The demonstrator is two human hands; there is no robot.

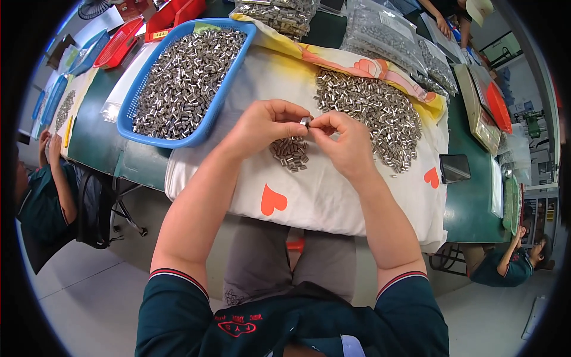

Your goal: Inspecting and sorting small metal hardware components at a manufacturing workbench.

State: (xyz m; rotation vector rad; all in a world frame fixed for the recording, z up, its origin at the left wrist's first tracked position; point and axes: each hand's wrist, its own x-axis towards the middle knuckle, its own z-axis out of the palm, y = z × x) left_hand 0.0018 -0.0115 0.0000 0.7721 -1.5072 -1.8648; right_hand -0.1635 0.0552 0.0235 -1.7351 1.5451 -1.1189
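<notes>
Between the fingertips of both hands is one small shiny metal sleeve (pixel 305 121), held over the cloth-covered table. My left hand (pixel 266 129) pinches it from the left with thumb and fingers. From the other side my right hand (pixel 344 141) closes thumb and forefinger at its end. Just below the hands lies a small heap of metal sleeves (pixel 289 154), partly covered by my left hand. A larger pile of the same short metal pieces (pixel 380 113) spreads on the cloth to the right of my right hand.
A blue plastic basket (pixel 196 140) full of metal pieces stands at the left. White cloth with red hearts (pixel 238 196) covers the green table (pixel 140 163). A phone (pixel 455 168) lies at right, bagged parts (pixel 380 30) behind. Co-workers sit at both sides.
</notes>
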